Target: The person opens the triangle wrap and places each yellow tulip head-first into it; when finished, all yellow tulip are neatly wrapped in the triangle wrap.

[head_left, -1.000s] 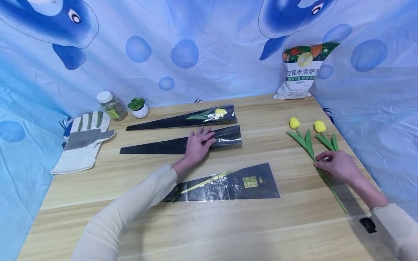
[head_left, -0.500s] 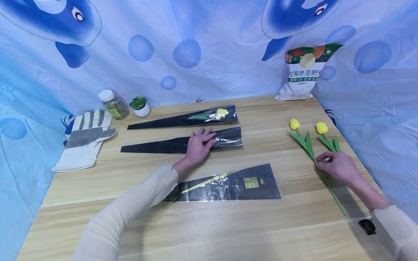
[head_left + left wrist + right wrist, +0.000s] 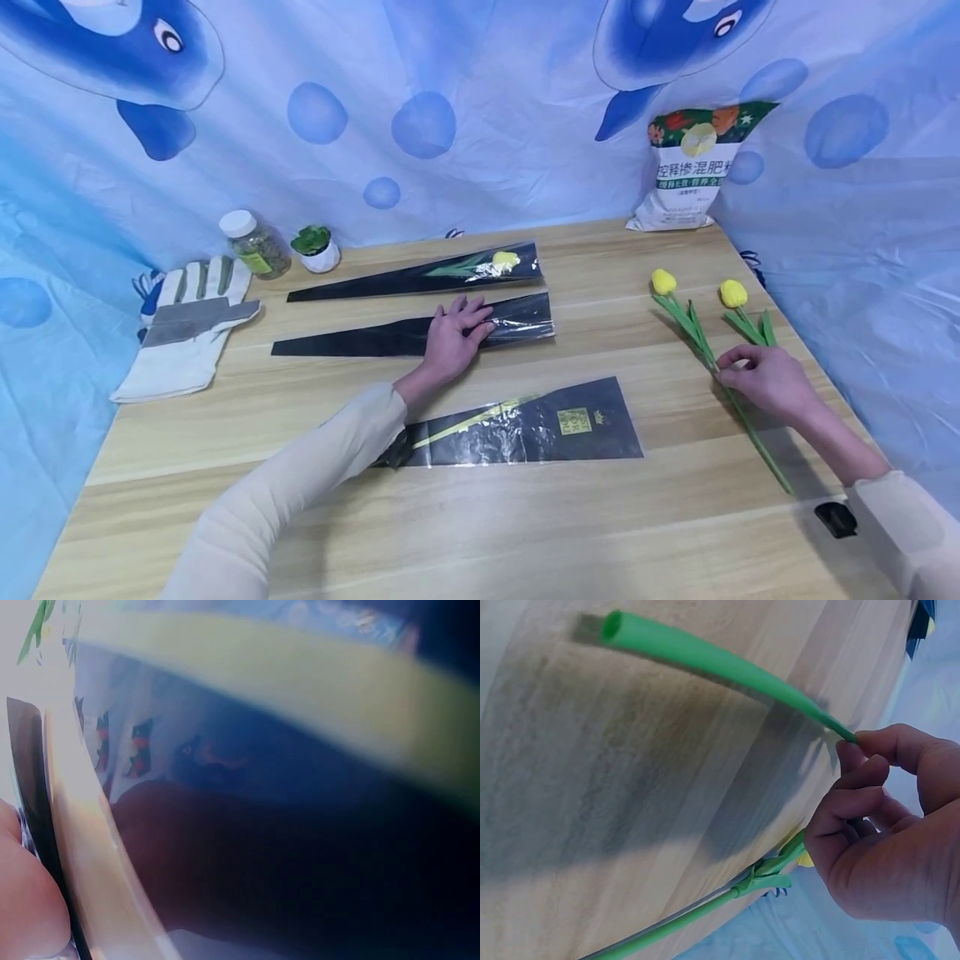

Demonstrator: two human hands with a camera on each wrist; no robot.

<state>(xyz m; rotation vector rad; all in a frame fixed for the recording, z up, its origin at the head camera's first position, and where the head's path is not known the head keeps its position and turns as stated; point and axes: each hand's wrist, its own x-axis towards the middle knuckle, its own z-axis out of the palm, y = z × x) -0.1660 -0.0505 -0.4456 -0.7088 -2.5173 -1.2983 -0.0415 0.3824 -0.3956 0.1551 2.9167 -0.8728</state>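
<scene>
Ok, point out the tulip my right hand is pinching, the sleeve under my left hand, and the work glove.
tulip (image 3: 663,282), head view, on the yellow bloom.
sleeve (image 3: 352,340), head view, on its dark narrow end.
work glove (image 3: 191,327), head view, on the grey palm.

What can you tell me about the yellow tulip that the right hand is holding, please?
The tulip looks artificial: a small closed yellow bud, long narrow green leaves and a smooth green stem that looks plastic, whose cut end, in the right wrist view, looks hollow. It lies lengthwise near the right edge of the wooden table, bud away from the person. The right hand pinches its stem about midway. A second yellow tulip lies close beside it.
</scene>
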